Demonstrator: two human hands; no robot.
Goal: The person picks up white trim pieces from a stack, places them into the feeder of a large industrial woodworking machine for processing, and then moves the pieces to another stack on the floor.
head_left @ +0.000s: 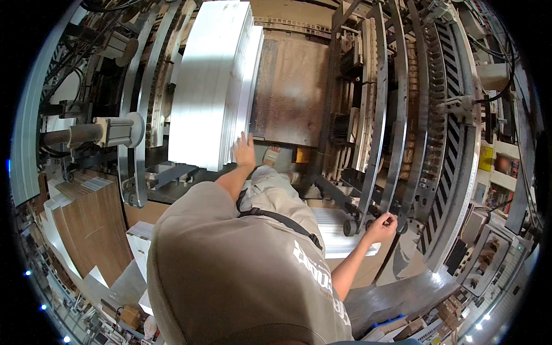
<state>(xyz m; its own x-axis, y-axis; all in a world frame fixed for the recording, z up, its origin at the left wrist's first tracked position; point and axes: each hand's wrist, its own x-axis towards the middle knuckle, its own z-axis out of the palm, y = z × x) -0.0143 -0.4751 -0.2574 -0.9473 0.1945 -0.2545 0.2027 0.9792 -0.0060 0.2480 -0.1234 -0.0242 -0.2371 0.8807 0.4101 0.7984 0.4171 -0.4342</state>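
A tall stack of long white boards (202, 86) lies ahead of me, left of centre, on the machine. My left hand (244, 151) reaches forward to the stack's near right side, its fingers stretched out against the board edges. Out to my right, my right hand (382, 227) is closed, the fingers curled together by the rounded near end of a metal rail (395, 144). Whatever those fingers hold, if anything, is too small to make out. Right of the stack sits a worn brown plate (296, 86).
Long metal rails with small wheels (350, 227) run along both sides. A round-ended cylinder (118, 131) juts in from the left. More white boards (345, 230) lie beside me at right. Brown board stacks (92, 224) stand at left. A black-and-white striped strip (445, 167) edges the right machine.
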